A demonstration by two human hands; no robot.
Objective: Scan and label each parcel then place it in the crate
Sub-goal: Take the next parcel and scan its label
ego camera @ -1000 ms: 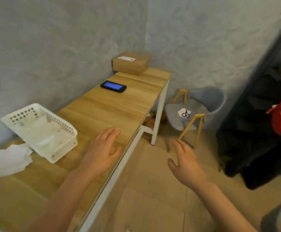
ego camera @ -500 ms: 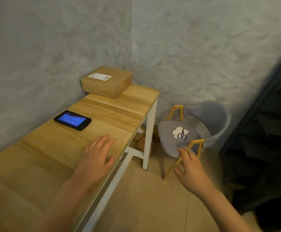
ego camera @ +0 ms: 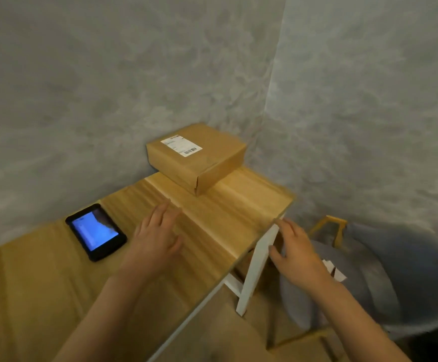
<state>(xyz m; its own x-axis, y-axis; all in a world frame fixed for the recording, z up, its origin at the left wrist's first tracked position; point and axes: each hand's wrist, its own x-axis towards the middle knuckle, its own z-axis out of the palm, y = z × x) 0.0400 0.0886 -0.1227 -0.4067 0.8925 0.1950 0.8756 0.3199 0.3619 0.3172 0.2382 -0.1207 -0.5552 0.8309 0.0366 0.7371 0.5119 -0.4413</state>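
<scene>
A brown paper-wrapped parcel (ego camera: pixel 197 159) with a white barcode label on top sits at the far end of the wooden table (ego camera: pixel 233 205), in the wall corner. A black handheld scanner (ego camera: pixel 95 232) with a lit blue screen lies on the table to the left. My left hand (ego camera: pixel 158 237) hovers over the tabletop with fingers straight, between the scanner and the parcel, holding nothing. My right hand (ego camera: pixel 295 250) reaches forward past the table's right edge, fingers relaxed and empty. The crate is out of view.
A grey chair (ego camera: pixel 400 278) with yellow wooden legs stands on the floor right of the table, with white paper (ego camera: pixel 334 271) on its seat. The table's white leg (ego camera: pixel 255 267) is just left of my right hand. Grey walls close the corner.
The view has moved closer to the table's far end; the white crate and the crumpled paper have left the frame. Both hands have advanced toward the parcel, still empty.
</scene>
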